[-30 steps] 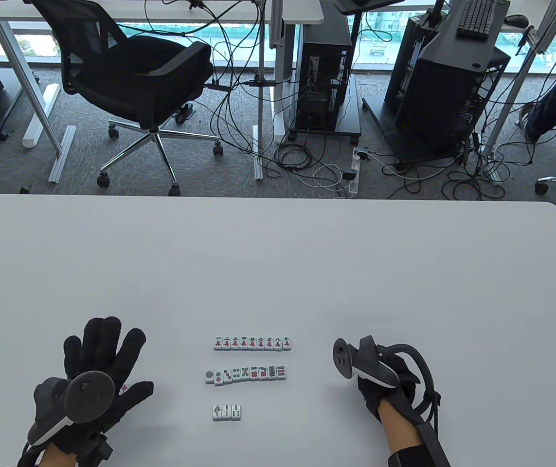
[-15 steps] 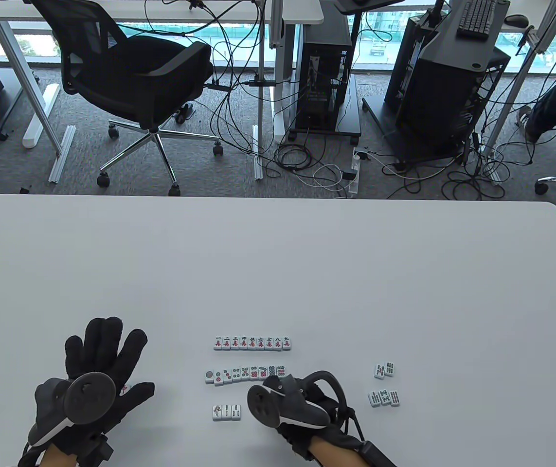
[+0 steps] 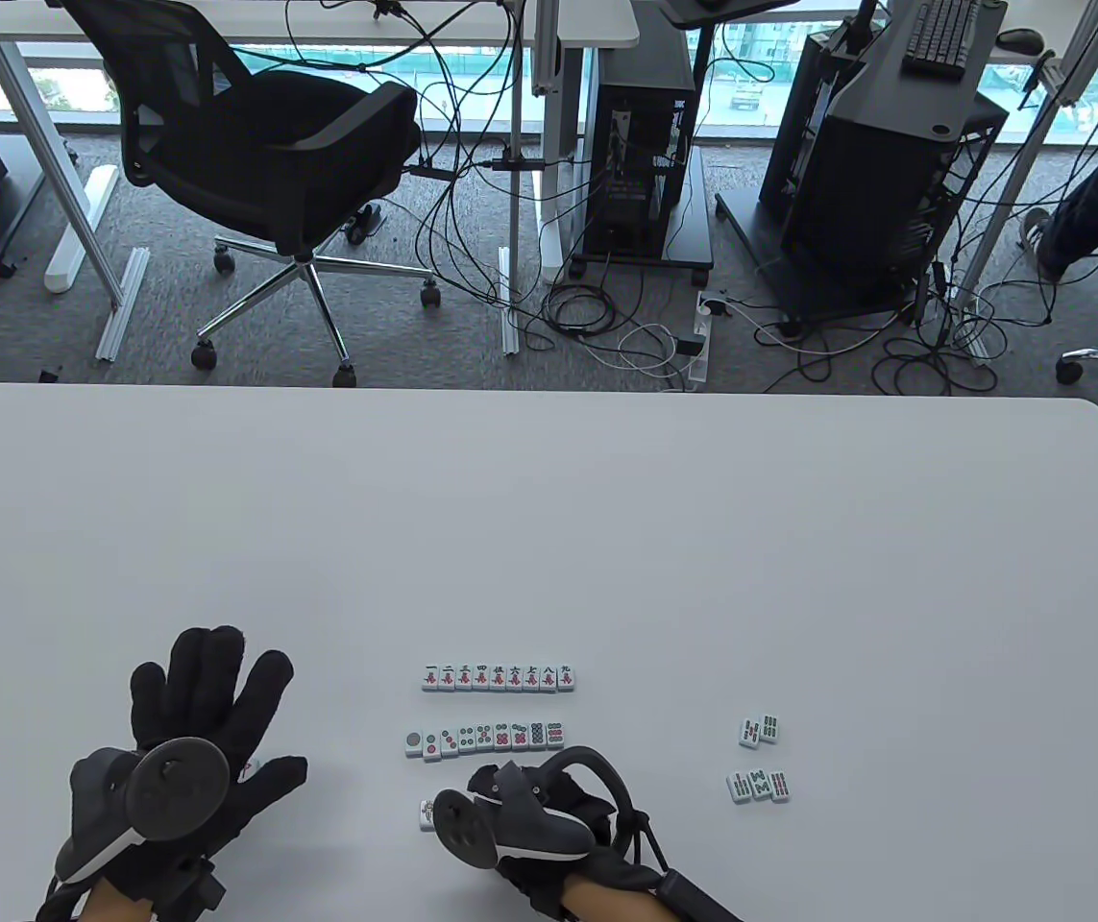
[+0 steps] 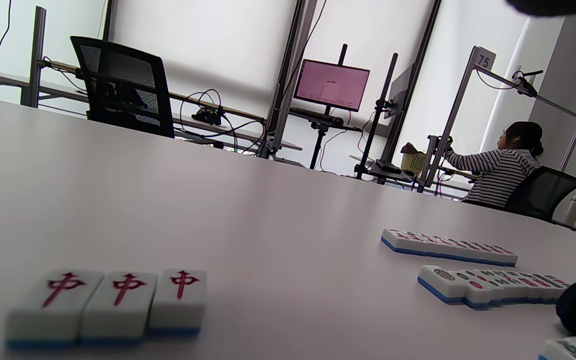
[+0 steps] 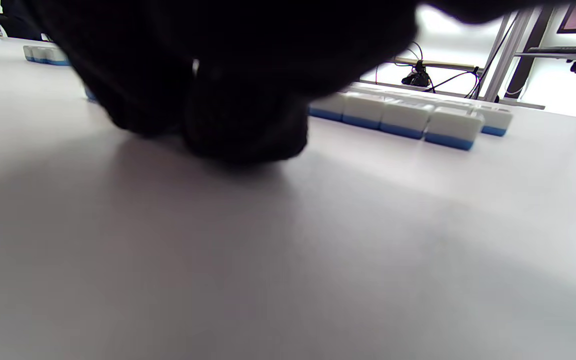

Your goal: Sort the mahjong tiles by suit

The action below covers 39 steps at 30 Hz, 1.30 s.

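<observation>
Right hand (image 3: 549, 826) leftward, over bamboo row (image 3: 427, 814)

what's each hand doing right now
Left hand: open, fingers spread flat on the table.
Right hand: at the bamboo row; grip cannot be told.

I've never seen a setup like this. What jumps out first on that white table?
Two black gloved hands near the table's front edge: the left hand lies flat with fingers spread, the right hand is down over the short bottom row of tiles. Between them run two neat rows of mahjong tiles, the character row above the dot row. A loose cluster of bamboo tiles sits off to the right.
</observation>
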Motion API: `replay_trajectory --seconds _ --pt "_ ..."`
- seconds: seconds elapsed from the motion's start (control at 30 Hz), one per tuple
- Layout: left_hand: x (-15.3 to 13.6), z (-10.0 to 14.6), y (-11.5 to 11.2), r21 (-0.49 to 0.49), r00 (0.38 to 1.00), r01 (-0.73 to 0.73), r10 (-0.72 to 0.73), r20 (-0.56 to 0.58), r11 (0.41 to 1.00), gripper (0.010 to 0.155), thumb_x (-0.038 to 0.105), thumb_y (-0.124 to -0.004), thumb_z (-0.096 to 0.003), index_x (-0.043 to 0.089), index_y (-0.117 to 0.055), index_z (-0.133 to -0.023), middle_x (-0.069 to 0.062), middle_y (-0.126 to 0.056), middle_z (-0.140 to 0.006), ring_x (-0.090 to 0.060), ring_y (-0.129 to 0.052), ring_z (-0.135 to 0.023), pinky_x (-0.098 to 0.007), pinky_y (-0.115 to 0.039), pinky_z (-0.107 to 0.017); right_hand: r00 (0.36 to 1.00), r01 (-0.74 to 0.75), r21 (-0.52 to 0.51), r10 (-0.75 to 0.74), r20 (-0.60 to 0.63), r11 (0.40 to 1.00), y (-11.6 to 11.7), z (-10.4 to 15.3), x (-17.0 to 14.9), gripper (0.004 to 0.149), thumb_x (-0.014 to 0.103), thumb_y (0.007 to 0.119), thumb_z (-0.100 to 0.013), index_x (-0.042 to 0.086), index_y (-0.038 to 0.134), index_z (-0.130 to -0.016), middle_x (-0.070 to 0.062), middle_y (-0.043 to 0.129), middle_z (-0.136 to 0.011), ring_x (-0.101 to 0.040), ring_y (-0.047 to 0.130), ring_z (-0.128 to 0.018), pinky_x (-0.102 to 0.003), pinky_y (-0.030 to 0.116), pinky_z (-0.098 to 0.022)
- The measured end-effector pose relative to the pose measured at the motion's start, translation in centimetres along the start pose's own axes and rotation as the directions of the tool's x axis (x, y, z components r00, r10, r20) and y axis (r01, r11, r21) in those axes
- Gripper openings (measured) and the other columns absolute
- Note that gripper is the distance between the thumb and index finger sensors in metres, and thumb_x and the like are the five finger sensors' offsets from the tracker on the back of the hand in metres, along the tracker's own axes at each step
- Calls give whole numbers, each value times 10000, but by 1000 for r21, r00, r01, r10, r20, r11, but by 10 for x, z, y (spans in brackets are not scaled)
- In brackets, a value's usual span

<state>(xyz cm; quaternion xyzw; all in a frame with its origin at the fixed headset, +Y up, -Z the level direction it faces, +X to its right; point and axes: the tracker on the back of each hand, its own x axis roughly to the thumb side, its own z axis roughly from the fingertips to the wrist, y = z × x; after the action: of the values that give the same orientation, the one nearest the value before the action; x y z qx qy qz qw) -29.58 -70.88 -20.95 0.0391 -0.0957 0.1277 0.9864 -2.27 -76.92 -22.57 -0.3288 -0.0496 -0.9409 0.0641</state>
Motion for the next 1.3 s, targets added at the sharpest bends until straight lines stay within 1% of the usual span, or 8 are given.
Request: replay_trajectory --seconds 0.13,0.3,0.47,0.57,0.67,0.87,1.2,1.3 --pt "0 0 -1 -5 1000 4 -4 1 1000 875 735 -608 -364 428 -198 -1073 119 112 -1111 -206 129 -1096 -617 7 -756 1000 -5 0 5 -1 1000 -5 2 -2 659 432 811 -381 58 711 -914 -37 981 -441 -109 910 -129 -277 835 -85" --pt "0 0 0 -3 1000 -1 1 -2 1000 872 734 -608 -364 430 -200 -1072 120 111 -1111 -204 128 -1096 -616 6 -756 995 44 4 -43 -90 999 -30 12 -34 664 426 811 -386 70 694 -935 -63 979 -488 -140 922 -169 -300 840 -120" --pt "0 0 -1 -6 1000 3 -3 -4 1000 874 734 -608 -364 428 -200 -1073 119 111 -1111 -205 129 -1095 -616 6 -757 972 101 42 -89 -216 994 -49 28 -105 632 407 815 -392 96 707 -931 -62 991 -473 -157 932 -162 -314 843 -117" --pt "0 0 -1 -11 1000 8 -8 -4 1000 873 735 -608 -364 429 -202 -1073 119 110 -1112 -205 128 -1095 -616 6 -757 946 43 63 -20 -322 997 -52 40 -147 622 395 822 -390 101 710 -927 -51 995 -444 -145 926 -136 -304 839 -96" --pt "0 0 -1 -14 1000 9 -9 -8 1000 873 734 -608 -364 427 -202 -1073 118 110 -1111 -206 127 -1095 -615 5 -757 916 -9 108 52 -399 994 -45 50 -175 644 386 829 -386 114 675 -949 -43 989 -471 -138 930 -158 -298 845 -113" --pt "0 -1 -1 -20 1000 7 -7 -14 1000 872 734 -608 -364 427 -203 -1073 118 109 -1112 -206 127 -1095 -616 4 -757 852 -20 269 157 -500 963 -6 67 -210 683 371 845 -377 142 617 -979 -25 978 -479 -114 921 -155 -278 841 -109" --pt "0 -1 -2 -38 1000 8 -9 -28 999 869 732 -610 -365 423 -215 -1074 118 104 -1112 -207 122 -1095 -613 -1 -760 836 -42 339 219 -504 940 21 60 -218 637 388 852 -363 160 689 -935 -11 983 -399 -92 892 -83 -261 816 -48" --pt "0 -1 -1 -40 999 7 -8 -31 999 870 731 -611 -364 422 -215 -1075 117 103 -1112 -207 122 -1095 -613 -3 -760 834 -77 314 234 -500 946 22 55 -215 586 359 855 -361 113 743 -881 -3 986 -365 -84 882 -54 -257 809 -25"
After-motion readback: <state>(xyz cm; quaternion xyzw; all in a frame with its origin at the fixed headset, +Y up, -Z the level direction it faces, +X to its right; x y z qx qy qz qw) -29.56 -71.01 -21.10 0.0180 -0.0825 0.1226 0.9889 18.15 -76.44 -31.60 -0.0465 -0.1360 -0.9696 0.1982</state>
